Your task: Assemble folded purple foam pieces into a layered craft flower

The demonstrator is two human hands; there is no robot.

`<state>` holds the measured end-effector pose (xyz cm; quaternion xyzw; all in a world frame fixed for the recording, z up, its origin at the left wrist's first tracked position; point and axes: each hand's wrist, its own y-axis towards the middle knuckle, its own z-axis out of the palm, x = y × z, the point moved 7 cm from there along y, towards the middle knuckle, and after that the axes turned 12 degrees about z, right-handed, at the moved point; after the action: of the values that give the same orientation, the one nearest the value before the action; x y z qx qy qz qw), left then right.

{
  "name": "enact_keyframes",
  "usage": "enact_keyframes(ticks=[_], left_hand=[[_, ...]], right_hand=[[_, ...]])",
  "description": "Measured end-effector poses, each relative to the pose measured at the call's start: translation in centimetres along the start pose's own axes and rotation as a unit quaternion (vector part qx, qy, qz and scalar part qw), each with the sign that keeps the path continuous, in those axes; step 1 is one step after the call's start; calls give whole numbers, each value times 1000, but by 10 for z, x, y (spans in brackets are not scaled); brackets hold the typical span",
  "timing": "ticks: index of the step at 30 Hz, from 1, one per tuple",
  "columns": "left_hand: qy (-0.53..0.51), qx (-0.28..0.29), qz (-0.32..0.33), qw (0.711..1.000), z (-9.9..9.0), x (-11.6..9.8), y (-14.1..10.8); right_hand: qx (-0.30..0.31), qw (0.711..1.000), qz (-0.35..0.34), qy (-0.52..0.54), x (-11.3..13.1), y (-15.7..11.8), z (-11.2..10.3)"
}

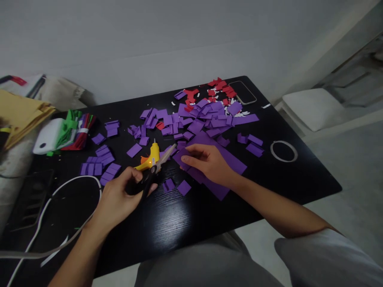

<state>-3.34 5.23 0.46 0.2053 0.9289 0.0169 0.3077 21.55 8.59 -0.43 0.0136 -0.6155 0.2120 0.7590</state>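
My left hand (118, 199) is closed around the black handles of a pair of scissors (164, 158), whose blades point up and to the right, slightly apart from my right hand. Just behind them lies a yellow glue gun (153, 153), partly covered by the scissors and my hand. My right hand (212, 162) pinches the left part of purple paper (178, 156) between thumb and fingers. Beneath that hand a larger purple sheet (231, 161) spreads over the table. Two small purple pieces, including a flat square (184, 187), rest near the front.
Behind my hands is a heap of cut purple paper (206, 113), with red scraps (221, 85) and white bits beyond. Folded purple strips (103, 156) lie left. A white cable (64, 183) loops beside my left arm. A pale ring (284, 151) sits on the right of the black table (302, 175).
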Motion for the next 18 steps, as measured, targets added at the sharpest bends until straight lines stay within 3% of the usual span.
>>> enact_keyframes(ticks=[7, 10, 18], left_hand=[[-6, 1, -1, 1000, 1, -3, 0], [-21, -6, -7, 1000, 3, -1, 0], [-96, -89, 5, 991, 8, 1, -1]], right_hand=[[-49, 997, 16, 58, -6, 4, -10], [-41, 991, 57, 111, -11, 6, -12], [120, 966, 145, 179, -18, 6, 0]])
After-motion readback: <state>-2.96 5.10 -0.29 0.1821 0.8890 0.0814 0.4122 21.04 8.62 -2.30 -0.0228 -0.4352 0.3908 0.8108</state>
